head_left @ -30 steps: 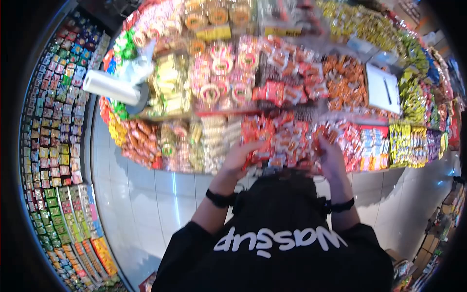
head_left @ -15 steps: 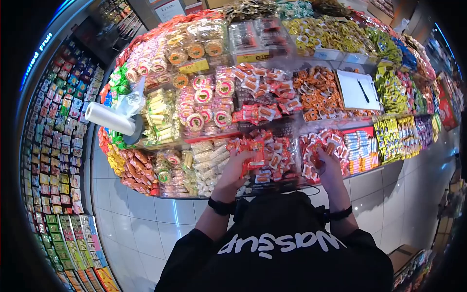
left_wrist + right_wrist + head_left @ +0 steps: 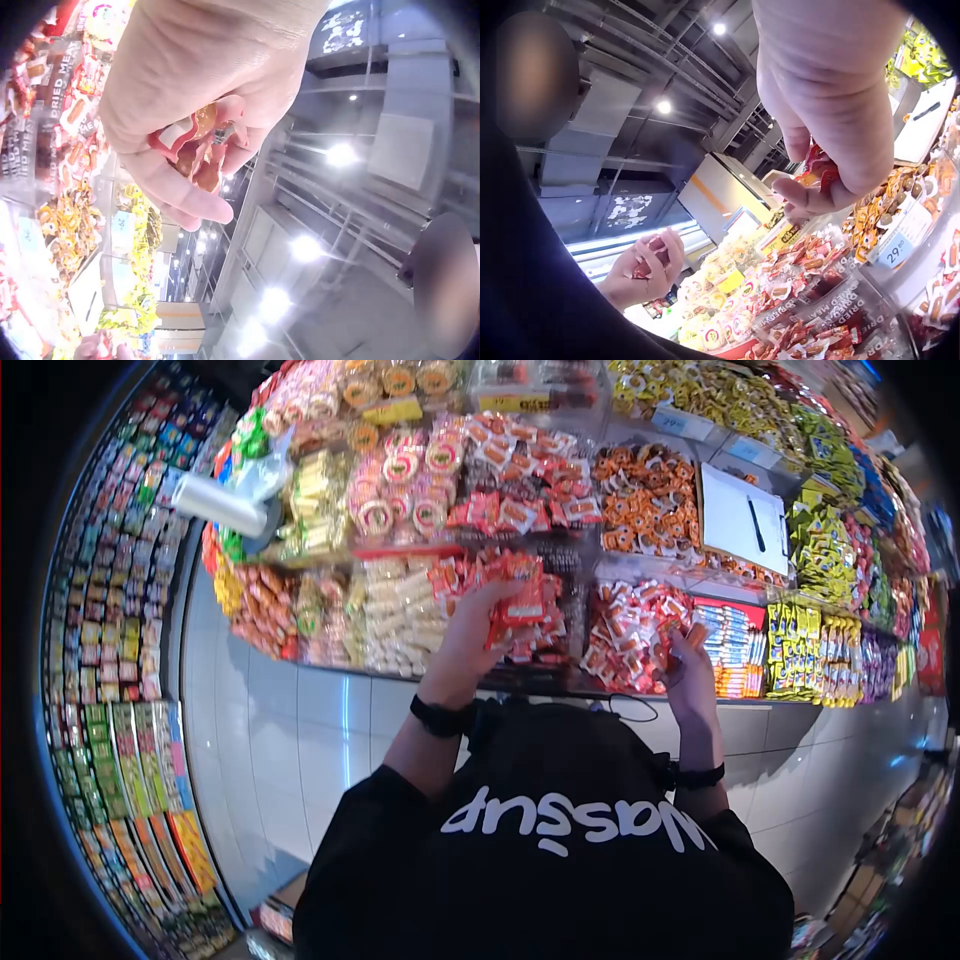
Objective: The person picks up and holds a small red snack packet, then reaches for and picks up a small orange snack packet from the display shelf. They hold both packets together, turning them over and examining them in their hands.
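Note:
In the left wrist view my left hand (image 3: 202, 82) curls round several red-wrapped snack packets (image 3: 206, 154). The head view has this left hand (image 3: 478, 630) over a bin of red packets, a red packet (image 3: 522, 600) showing at its fingers. My right hand (image 3: 692, 675) is above the neighbouring bin of red and white packets (image 3: 625, 635). Seen from the right wrist, the right hand (image 3: 832, 97) pinches a red-wrapped packet (image 3: 821, 171) between thumb and fingers.
A clipboard with a pen (image 3: 745, 520) lies on the upper tier at right. The plastic bag roll (image 3: 225, 507) stands at left. Bins of white rolls (image 3: 395, 620) and blue-white sticks (image 3: 730, 645) flank the red packets. Tiled floor (image 3: 270, 710) lies below.
The head view has shifted. My hands have moved farther apart, the left staying over the red packets and the right rising slightly from its bin with a packet.

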